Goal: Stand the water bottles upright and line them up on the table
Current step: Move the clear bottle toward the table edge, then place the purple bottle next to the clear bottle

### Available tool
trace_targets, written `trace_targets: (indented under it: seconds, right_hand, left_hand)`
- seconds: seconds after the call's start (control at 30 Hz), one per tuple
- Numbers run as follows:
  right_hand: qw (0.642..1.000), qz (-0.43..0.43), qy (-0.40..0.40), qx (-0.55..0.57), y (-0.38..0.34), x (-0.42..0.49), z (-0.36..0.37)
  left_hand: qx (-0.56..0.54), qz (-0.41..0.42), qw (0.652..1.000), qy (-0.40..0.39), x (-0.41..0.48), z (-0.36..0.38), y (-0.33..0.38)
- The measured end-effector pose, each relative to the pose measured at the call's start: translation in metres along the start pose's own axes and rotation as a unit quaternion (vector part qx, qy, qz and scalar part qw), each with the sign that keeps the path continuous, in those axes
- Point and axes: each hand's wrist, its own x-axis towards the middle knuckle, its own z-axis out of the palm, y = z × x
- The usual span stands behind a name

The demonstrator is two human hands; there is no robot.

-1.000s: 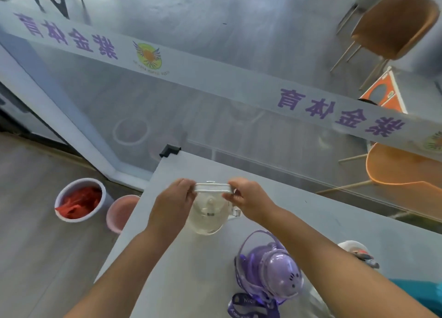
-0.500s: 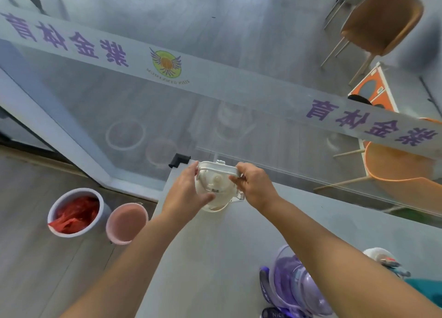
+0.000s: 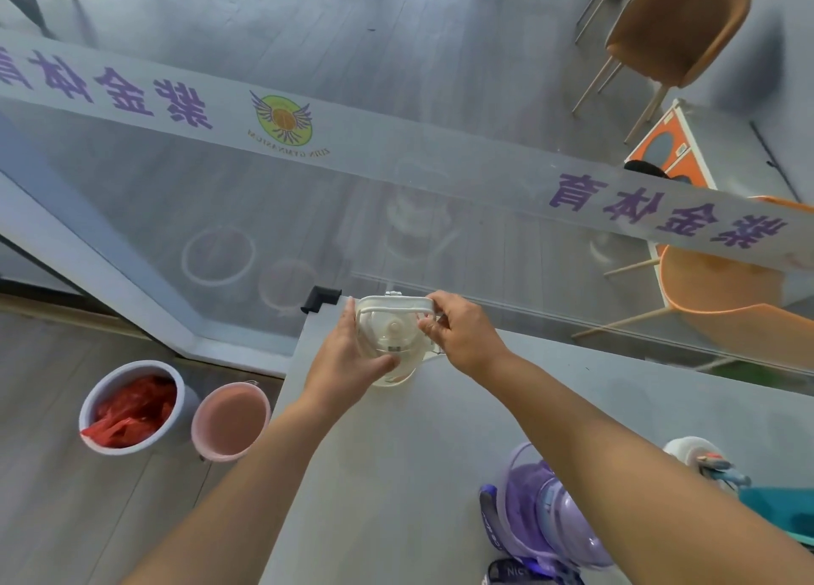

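I see the white bottle [image 3: 390,346] standing upright at the table's [image 3: 396,474] far left corner, close to the glass partition [image 3: 484,241]. My left hand [image 3: 348,360] wraps its side, thumb across the front. My right hand [image 3: 462,335] pinches its carry handle [image 3: 392,305]. The purple bottle [image 3: 546,514] sits near the table's near edge, well apart.

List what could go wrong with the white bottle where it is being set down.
1. The white bottle, held by the left hand and right hand, sits close to the table corner by the black corner guard; a nudge could tip it off.
2. The right forearm passes over the purple bottle and might knock it.
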Motion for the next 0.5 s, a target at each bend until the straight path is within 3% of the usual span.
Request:
trace_targets:
  seconds: [0.2, 0.37, 0.5]
  right_hand:
    - [1.000, 0.013, -0.015, -0.024, 0.015, -0.022, -0.014]
    - [0.998, -0.002, -0.014, -0.063, 0.039, -0.060, -0.042]
    - [0.995, 0.008, -0.038, -0.093, 0.066, -0.103, -0.066]
  left_hand:
    - [-0.010, 0.008, 1.000, -0.011, 0.001, -0.002, 0.007]
    - [0.037, 0.011, 0.995, 0.092, -0.022, 0.010, 0.018]
    - [0.095, 0.077, 0.973, 0.195, -0.054, 0.033, 0.032]
